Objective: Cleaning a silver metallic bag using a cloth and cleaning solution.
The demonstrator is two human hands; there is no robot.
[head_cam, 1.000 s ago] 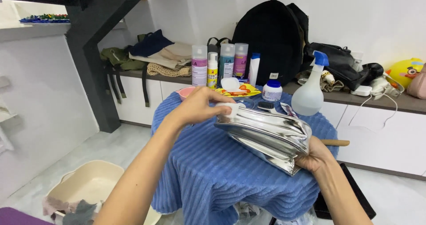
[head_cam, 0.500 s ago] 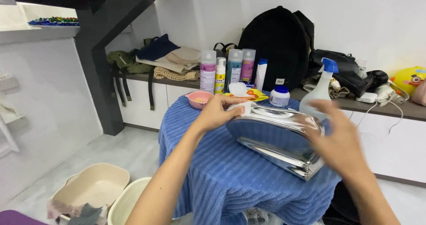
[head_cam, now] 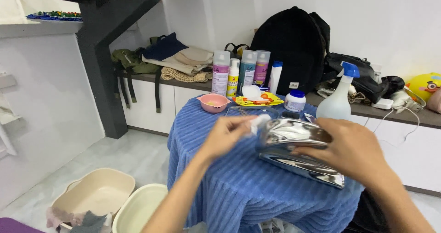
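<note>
- Hands: two, left hand (head_cam: pixel 227 134) and right hand (head_cam: pixel 351 150).
- Silver pouch (head_cam: pixel 294 152): one.
- White wipe (head_cam: pixel 258 122): one.
- Spray cans (head_cam: pixel 220 72): three, with one slim bottle (head_cam: pixel 234 78) and one white tube (head_cam: pixel 275 76) among them.
- Trigger spray bottle (head_cam: pixel 339 99): one.
- Pink bowl (head_cam: pixel 213 102): one.
- Blue-lidded jar (head_cam: pixel 295 100): one.
- Black backpack (head_cam: pixel 289 47): one.
- Basins on the floor: two, a beige basin (head_cam: pixel 98 196) and a pale green basin (head_cam: pixel 138 210).

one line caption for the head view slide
Left hand wipes a shiny silver bag with a white pad; right hand steadies it.
</note>
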